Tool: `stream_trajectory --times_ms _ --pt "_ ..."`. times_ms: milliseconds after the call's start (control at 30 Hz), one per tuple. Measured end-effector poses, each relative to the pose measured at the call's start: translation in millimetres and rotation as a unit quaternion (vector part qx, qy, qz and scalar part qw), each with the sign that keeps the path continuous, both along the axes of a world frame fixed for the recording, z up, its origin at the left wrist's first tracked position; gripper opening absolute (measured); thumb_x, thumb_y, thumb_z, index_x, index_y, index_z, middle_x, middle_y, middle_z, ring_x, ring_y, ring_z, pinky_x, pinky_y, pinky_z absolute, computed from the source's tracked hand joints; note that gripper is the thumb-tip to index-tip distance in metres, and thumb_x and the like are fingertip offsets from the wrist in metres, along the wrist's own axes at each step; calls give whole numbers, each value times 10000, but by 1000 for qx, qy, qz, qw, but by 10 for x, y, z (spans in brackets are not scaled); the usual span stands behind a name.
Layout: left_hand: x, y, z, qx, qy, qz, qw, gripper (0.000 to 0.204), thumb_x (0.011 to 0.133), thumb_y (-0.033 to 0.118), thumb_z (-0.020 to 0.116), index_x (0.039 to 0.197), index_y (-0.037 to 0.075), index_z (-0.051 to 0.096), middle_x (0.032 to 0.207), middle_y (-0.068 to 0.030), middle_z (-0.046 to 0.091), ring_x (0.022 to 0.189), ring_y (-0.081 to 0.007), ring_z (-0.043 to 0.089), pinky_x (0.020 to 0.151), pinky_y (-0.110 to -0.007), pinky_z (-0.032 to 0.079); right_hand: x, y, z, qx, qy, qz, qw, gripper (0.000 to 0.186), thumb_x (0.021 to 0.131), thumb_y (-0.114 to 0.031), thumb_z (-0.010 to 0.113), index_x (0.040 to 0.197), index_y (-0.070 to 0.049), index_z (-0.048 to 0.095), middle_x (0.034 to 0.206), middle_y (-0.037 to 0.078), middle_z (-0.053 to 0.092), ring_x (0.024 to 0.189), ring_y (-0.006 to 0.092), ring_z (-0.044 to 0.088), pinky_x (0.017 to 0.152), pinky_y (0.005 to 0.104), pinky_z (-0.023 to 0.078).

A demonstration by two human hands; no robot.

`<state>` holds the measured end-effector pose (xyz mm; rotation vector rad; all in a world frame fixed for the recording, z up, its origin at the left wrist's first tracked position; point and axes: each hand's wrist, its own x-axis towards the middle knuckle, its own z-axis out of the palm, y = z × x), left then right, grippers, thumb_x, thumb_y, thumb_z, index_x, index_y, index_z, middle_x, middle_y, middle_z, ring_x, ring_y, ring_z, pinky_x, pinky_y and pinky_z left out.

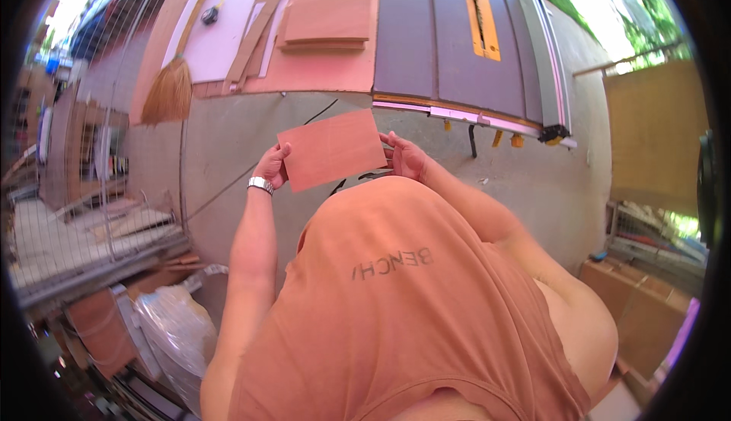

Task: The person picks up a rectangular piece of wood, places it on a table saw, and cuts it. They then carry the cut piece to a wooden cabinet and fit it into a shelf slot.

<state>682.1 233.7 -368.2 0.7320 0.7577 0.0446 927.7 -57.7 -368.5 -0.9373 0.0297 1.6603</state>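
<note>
A flat rectangular plywood piece [333, 151] is held up in front of my body, tilted slightly, with its right end higher. My left hand [272, 167], wearing a metal watch at the wrist, pinches its left edge with the thumb on top. At the opposite edge is my right hand [406, 158], its curled fingers against the board's side and their tips partly hidden. Beyond the piece, a stack of similar plywood pieces [327, 20] lies on a work table [320, 74].
A table saw [403, 40] with an orange insert [480, 21] adjoins the table's right side. A straw broom [167, 90], wood strips [257, 33] and a tape measure [209, 15] lie on the left. Wire fencing [114, 147] runs along the left; cardboard boxes [632, 299] stand at right.
</note>
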Motion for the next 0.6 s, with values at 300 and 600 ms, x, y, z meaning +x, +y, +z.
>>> stream_trajectory --times_ms 300,600 --pt "-842 -457 -690 352 286 107 885 334 878 139 659 1184 7 633 1074 -167 721 990 -293 704 864 -420 548 79 99 -688 -217 -318 259 886 922 931 -235 650 1625 -277 45 1343 181 597 1092 373 627 895 513 487" --pt "-2594 -2110 -1932 239 599 164 747 511 876 200 688 1341 50 540 1258 -227 645 1177 -398 611 1008 -450 478 864 247 -1325 -283 -592 313 686 1068 851 -169 687 1604 -113 -69 973 163 702 880 369 662 804 448 526"
